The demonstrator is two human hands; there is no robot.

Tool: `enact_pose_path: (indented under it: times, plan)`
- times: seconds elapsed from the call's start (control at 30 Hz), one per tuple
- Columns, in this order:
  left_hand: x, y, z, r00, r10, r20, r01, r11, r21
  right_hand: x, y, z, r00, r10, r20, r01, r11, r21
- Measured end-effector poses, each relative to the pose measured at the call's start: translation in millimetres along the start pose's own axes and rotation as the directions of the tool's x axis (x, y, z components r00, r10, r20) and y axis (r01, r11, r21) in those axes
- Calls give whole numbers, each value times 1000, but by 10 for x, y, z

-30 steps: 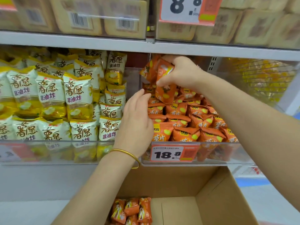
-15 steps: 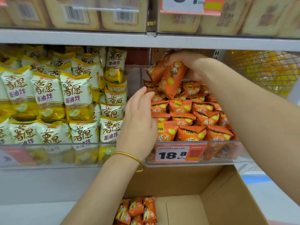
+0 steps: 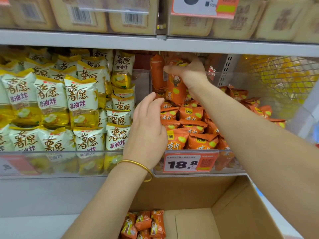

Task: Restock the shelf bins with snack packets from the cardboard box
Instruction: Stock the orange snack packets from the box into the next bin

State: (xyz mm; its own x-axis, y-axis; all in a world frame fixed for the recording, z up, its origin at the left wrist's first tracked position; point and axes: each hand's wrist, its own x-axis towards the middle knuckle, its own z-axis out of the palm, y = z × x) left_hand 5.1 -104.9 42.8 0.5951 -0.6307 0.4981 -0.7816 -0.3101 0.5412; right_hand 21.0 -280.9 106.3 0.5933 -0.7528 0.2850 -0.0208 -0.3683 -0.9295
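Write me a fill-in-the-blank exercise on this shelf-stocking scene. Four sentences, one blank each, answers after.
1. The packets gripped by the right hand are coloured ____.
2. The price tag beside the left hand reads ____.
3. The gold bangle sits on the ____ wrist.
4. The neighbouring packets are white and ____.

Missing words: orange; 18.8; left; yellow.

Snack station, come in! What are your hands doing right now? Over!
Right hand grips orange packets, upright at the bin's back. Left hand open, beside the orange stack. Few spare packets in cardboard box. Shelf edge close above.
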Motion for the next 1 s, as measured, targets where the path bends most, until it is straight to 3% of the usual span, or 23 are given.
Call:
enact_pose_path:
  times: [0.07,0.23,0.4,0.53,0.73,0.9,1.0]
  plan:
    - [-1,-4,-1,1000,3,1,-3,1000,-3,-92,126,8,999,33,-22,-31,996,87]
    - [2,-4,5,1000,1,-4,-1,1000,-3,-198,279,49,997,77,2,-77,996,49]
    - [3,7,1,1000,-4,-4,4,1000,-2,-168,150,144,984,32,175,-87,946,312]
    - [4,8,-1,1000,-8,-1,8,1000,-4,-185,174,244,966,37,255,-92,974,207]
    - [0,15,-3,1000,-19,7,19,1000,-13,-201,205,256,952,60,301,-119,976,183]
    - [2,5,0,1000,-7,4,7,1000,-10,-303,140,160,980,23,199,-24,1000,1]
    - [0,-6,1,1000,3,3,-3,1000,-10,-436,76,-35,990,66,122,-75,995,72]
